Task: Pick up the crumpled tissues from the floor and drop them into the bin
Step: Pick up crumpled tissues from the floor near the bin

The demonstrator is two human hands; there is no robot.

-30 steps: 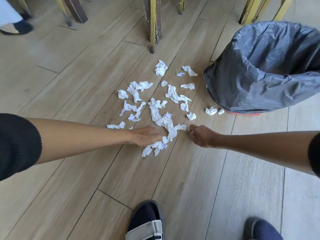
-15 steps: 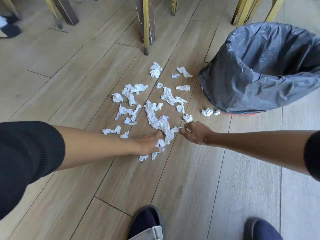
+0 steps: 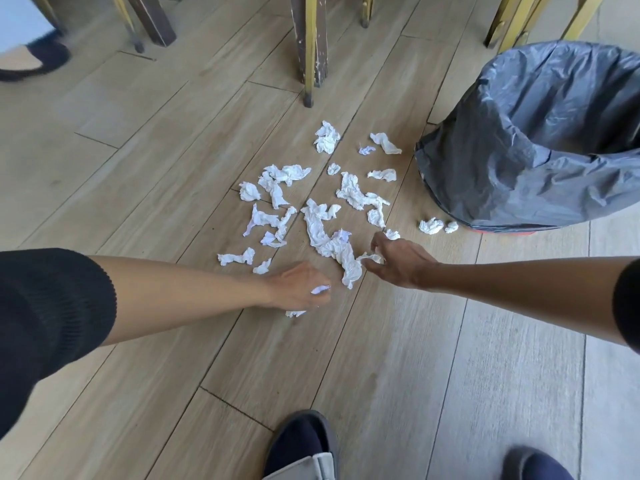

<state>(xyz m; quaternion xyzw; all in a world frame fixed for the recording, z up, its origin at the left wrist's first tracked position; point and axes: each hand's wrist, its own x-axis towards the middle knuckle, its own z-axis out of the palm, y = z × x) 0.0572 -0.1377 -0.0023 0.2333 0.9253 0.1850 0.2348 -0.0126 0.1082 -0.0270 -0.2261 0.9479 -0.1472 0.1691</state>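
On the wood-plank floor, near the middle of the view, crumpled white tissues are lying scattered in a loose patch between a furniture leg and the person's two outstretched arms.

Left hand: reaching in from the left, fingers curling round a small wad of tissue that is showing white at the fingertips; another scrap is peeking out on the floor just under the hand.

Right hand: reaching in from the right, thumb and fingers pinching the end of a twisted tissue at the near edge of the patch. That end is touching the long crumpled strip running up the middle of the scatter.

Bin: standing at the right, lined with a grey plastic bag that is folding over its rim; a red edge is showing at the base. Two small tissue balls are lying just beside its base, apart from the main patch.

Other tissues: one ball and a flat scrap are sitting farthest from the hands; a pair of small pieces are lying just left of the left hand.

Footwear: the wearer's dark shoes are showing at the bottom edge, well apart from the tissues. Another person's dark shoe is appearing blurred at the top left. Yellow furniture legs are standing behind the bin.
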